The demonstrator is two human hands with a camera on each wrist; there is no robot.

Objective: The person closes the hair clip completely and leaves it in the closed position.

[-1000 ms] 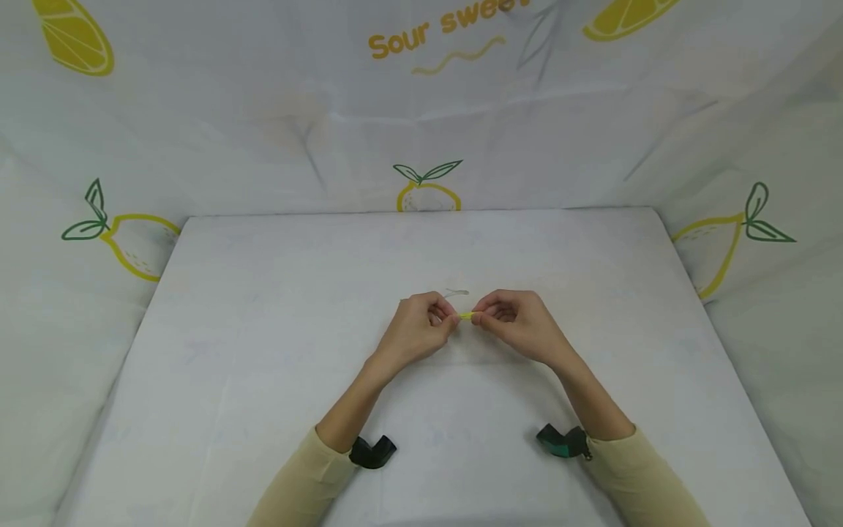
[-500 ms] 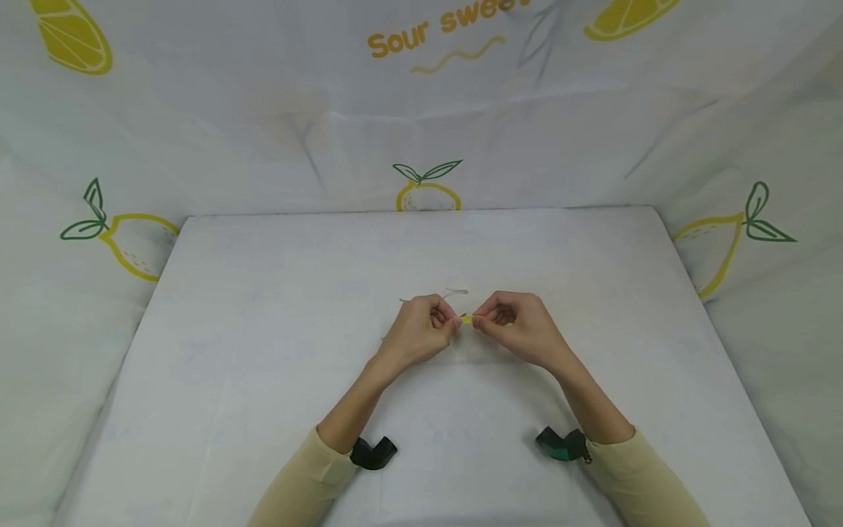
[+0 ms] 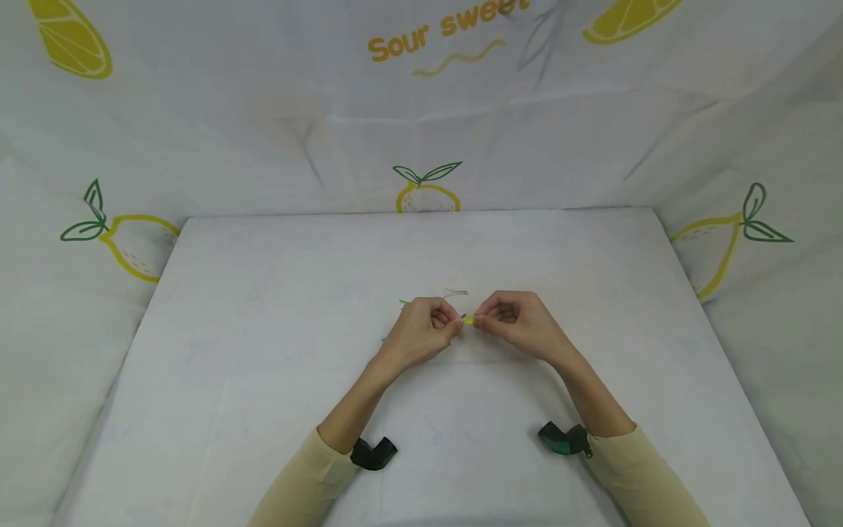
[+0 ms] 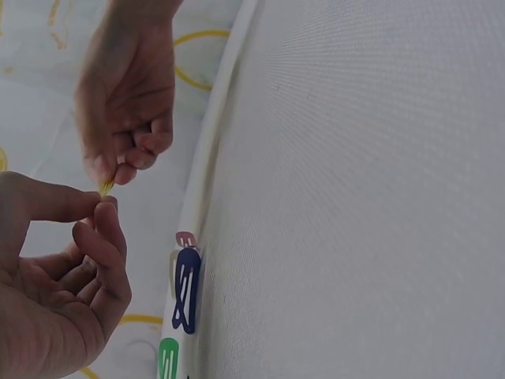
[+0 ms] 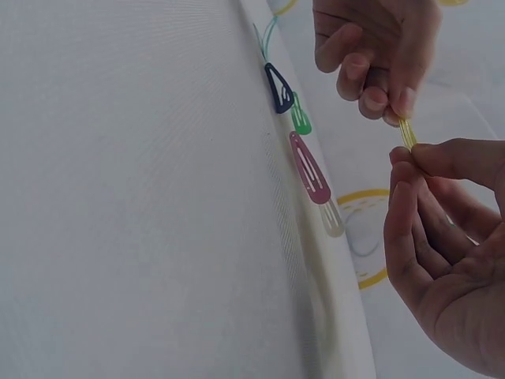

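Observation:
Between my two hands is a small yellow snap hair clip [image 3: 468, 319], mostly covered by fingertips. My left hand [image 3: 424, 331] pinches one end of it between thumb and finger. From the other side, my right hand [image 3: 519, 323] pinches the opposite end the same way. In the right wrist view the clip [image 5: 406, 134] shows as a narrow slotted strip bridging the two sets of fingertips. Only a sliver of the yellow clip [image 4: 106, 188] appears in the left wrist view. The hands stay apart, joined only by the clip.
Other snap clips lie on the white table [image 3: 263, 410] beyond and partly behind my left hand: navy [image 5: 278, 87], green [image 5: 300, 114], pink [image 5: 309, 167] and a pale clip [image 5: 332, 219]. A lemon-print cloth [image 3: 263, 146] rises behind the table's far edge.
My left hand has shifted slightly right and toward me, baring the tip of a green clip beside it. Both hands keep their pinch on the yellow clip.

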